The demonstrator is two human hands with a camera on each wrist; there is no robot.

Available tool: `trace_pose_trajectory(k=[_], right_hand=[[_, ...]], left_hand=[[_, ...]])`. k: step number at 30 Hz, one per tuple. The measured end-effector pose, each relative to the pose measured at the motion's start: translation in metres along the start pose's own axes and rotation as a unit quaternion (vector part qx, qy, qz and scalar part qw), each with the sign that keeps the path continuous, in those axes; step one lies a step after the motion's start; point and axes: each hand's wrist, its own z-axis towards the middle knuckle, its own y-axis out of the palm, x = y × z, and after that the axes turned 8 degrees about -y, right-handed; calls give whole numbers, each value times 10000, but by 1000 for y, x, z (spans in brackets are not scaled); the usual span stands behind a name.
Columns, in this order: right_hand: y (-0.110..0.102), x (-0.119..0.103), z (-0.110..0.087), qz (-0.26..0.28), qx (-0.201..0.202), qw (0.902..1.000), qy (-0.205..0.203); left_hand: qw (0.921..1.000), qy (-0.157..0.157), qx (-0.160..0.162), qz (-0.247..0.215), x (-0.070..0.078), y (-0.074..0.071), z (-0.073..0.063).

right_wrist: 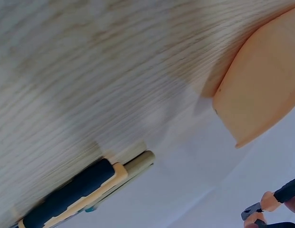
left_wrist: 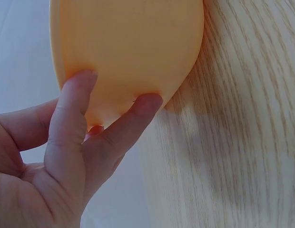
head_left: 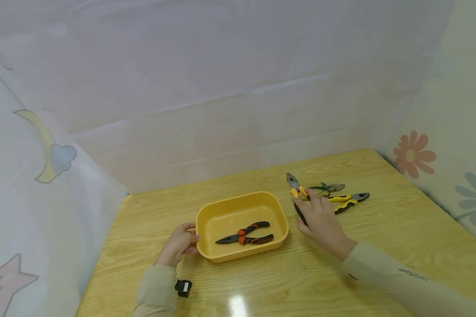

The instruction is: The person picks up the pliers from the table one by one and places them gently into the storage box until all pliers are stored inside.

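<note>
My left hand (head_left: 178, 244) touches the left end of a yellow plastic tray (head_left: 212, 209). In the left wrist view its fingertips press against the tray's outer wall (left_wrist: 133, 42). Long-nose pliers (head_left: 243, 237) with black and red-orange handles lie inside the tray, nose pointing left. To the right of the tray, my right hand (head_left: 321, 220) grips combination pliers (head_left: 295, 185) by their black and orange handles, the head pointing up and away. These held pliers (right_wrist: 271, 202) show at the lower right corner of the right wrist view, partly cut off.
Yellow-and-black pliers (head_left: 351, 202) lie on the wooden table (head_left: 238, 281) just beyond my right hand. Behind them lie pliers with greenish handles (head_left: 331, 188). White cloth (head_left: 222, 110) hangs along the table's back edge, and printed cloths flank both sides.
</note>
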Motion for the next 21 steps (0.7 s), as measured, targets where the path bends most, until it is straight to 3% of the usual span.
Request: trace_pose_trajectory(k=[21], right_hand=[[19, -21, 18, 258, 266, 9972, -655]], left_hand=[[9999, 27, 111, 11, -1, 2, 1]])
